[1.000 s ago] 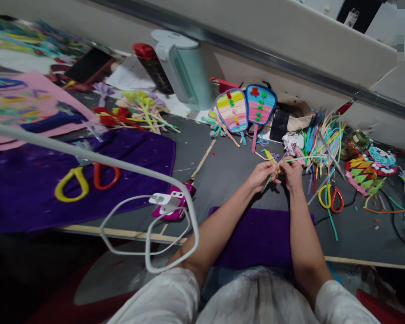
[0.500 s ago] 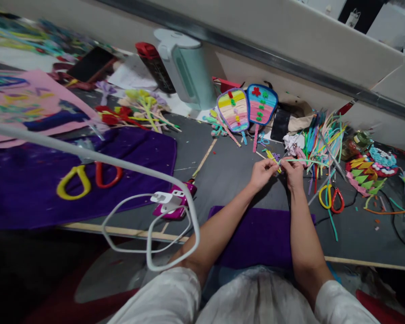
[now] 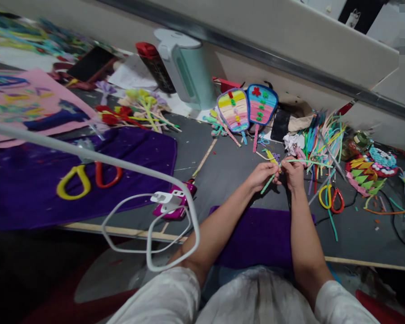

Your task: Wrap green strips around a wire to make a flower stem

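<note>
Grey table (image 3: 229,180) cluttered with craft scraps. Left hand (image 3: 263,174) and right hand (image 3: 294,173) both pinched on a light-green pipe cleaner (image 3: 269,182), held just above table, near pipe-cleaner pile (image 3: 320,135) and scissors (image 3: 330,198).

I count two hands of mine, my left hand (image 3: 261,174) and my right hand (image 3: 294,173), pinching one green pipe cleaner (image 3: 269,182) between them; two paddle-shaped fans, the yellow-striped fan (image 3: 232,109) and the pink-striped fan (image 3: 260,104); two pairs of scissors, the large scissors (image 3: 87,179) on the cloth and the small scissors (image 3: 330,198) near my right hand; two purple cloths, the big purple cloth (image 3: 27,198) and the purple mat (image 3: 256,236); one pale green kettle (image 3: 185,67); one red-capped bottle (image 3: 153,66); one white charger (image 3: 165,198) on one magenta phone (image 3: 175,211); the loose strips are too many to count.
</note>
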`<control>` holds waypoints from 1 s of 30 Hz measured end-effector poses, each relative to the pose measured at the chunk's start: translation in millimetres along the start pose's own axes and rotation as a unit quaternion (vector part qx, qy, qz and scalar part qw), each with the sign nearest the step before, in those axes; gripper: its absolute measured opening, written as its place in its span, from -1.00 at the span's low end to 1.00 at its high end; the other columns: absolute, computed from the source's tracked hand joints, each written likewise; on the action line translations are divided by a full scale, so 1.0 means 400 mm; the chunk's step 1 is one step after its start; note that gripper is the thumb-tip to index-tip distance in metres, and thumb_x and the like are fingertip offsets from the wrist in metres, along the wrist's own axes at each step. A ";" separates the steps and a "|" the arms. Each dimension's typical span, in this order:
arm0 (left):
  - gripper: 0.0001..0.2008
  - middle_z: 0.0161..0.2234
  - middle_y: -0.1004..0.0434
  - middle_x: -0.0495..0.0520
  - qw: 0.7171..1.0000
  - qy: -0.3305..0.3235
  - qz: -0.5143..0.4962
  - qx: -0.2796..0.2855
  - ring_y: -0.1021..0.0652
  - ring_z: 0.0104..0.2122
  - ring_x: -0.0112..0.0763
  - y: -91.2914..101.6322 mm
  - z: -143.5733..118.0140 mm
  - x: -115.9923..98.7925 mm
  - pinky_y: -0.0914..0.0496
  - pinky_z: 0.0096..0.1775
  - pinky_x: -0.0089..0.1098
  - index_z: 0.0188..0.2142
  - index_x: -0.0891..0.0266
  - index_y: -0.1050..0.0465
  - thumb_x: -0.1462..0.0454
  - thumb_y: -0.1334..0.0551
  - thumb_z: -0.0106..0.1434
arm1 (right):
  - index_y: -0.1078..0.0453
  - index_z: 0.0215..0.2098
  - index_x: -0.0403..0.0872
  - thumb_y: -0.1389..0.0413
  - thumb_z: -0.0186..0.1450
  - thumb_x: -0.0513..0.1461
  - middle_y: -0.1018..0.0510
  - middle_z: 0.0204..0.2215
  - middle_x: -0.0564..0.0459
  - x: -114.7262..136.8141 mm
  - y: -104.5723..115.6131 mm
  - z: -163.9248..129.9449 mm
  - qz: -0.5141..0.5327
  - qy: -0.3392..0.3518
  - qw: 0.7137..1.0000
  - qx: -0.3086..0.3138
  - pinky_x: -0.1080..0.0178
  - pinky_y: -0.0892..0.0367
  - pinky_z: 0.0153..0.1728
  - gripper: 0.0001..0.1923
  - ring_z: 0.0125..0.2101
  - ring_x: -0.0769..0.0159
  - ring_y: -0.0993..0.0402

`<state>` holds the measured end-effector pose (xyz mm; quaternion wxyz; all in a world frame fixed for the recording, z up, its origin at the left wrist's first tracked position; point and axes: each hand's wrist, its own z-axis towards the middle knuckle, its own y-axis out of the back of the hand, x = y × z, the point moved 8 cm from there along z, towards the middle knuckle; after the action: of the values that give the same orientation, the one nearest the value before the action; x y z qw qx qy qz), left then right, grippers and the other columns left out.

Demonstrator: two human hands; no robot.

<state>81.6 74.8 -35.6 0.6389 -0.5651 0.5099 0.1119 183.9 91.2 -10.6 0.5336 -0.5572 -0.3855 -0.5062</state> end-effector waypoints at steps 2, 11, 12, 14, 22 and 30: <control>-0.59 -0.55 -0.38 -0.05 0.999 -0.018 0.025 -0.021 -0.43 -0.61 -0.56 0.006 0.002 -0.002 -0.49 -0.46 -0.37 -0.42 0.33 -0.34 0.08 -0.42 -0.06 | -0.34 -0.50 -0.09 -0.23 0.02 -0.16 -0.32 -0.62 0.22 0.006 0.004 0.000 -0.023 0.014 1.000 -0.010 0.36 -0.12 -0.51 -0.80 -0.60 0.49 -0.20; -0.74 -0.60 -0.35 -0.07 0.933 -0.203 0.246 -0.168 -0.34 -0.62 -0.60 0.045 -0.004 -0.064 -0.30 -0.58 -0.56 -0.55 0.31 -0.38 0.17 -0.37 -0.02 | -0.33 -0.51 -0.09 -0.19 0.04 -0.15 -0.31 -0.62 0.20 0.010 -0.003 -0.001 -0.087 0.025 0.996 -0.014 0.36 -0.11 -0.52 -0.81 -0.58 0.48 -0.17; -0.74 -0.61 -0.34 -0.07 0.934 -0.203 0.240 -0.169 -0.34 -0.62 -0.60 0.047 -0.005 -0.065 -0.31 -0.58 -0.56 -0.55 0.31 -0.38 0.17 -0.36 -0.01 | -0.33 -0.51 -0.09 -0.20 0.04 -0.15 -0.31 -0.62 0.20 0.007 -0.004 -0.001 -0.082 0.021 0.996 -0.009 0.36 -0.11 -0.52 -0.81 -0.58 0.48 -0.18; -0.72 -0.62 -0.33 -0.08 0.945 -0.193 0.211 -0.160 -0.34 -0.64 -0.60 0.046 -0.006 -0.063 -0.33 -0.58 -0.54 -0.56 0.31 -0.37 0.16 -0.37 -0.02 | -0.34 -0.51 -0.09 -0.21 0.04 -0.14 -0.31 -0.63 0.21 0.000 -0.006 0.000 -0.074 0.010 0.997 -0.002 0.36 -0.11 -0.52 -0.81 -0.59 0.48 -0.17; -0.66 -0.61 -0.37 -0.08 0.996 -0.059 0.021 -0.063 -0.40 -0.67 -0.58 0.024 0.002 -0.023 -0.49 -0.48 -0.37 -0.48 0.32 -0.35 0.18 -0.45 -0.11 | -0.34 -0.50 -0.08 -0.24 0.01 -0.13 -0.33 -0.60 0.20 -0.002 -0.015 -0.004 -0.028 -0.011 0.999 0.015 0.34 -0.19 -0.49 -0.78 -0.57 0.47 -0.20; -0.64 -0.61 -0.37 -0.08 0.999 0.040 -0.023 0.022 -0.40 -0.68 -0.58 0.004 -0.004 0.008 -0.49 -0.45 -0.36 -0.47 0.32 -0.32 0.19 -0.45 -0.10 | -0.31 -0.53 -0.07 -0.22 0.04 -0.18 -0.29 -0.59 0.20 0.010 -0.031 -0.013 0.002 -0.005 0.999 0.053 0.36 -0.15 -0.51 -0.82 -0.58 0.49 -0.17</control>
<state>81.2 72.6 -38.8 0.6325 -0.5666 0.5242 0.0638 172.0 87.3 -4.6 0.5616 -0.5317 -0.4133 -0.4807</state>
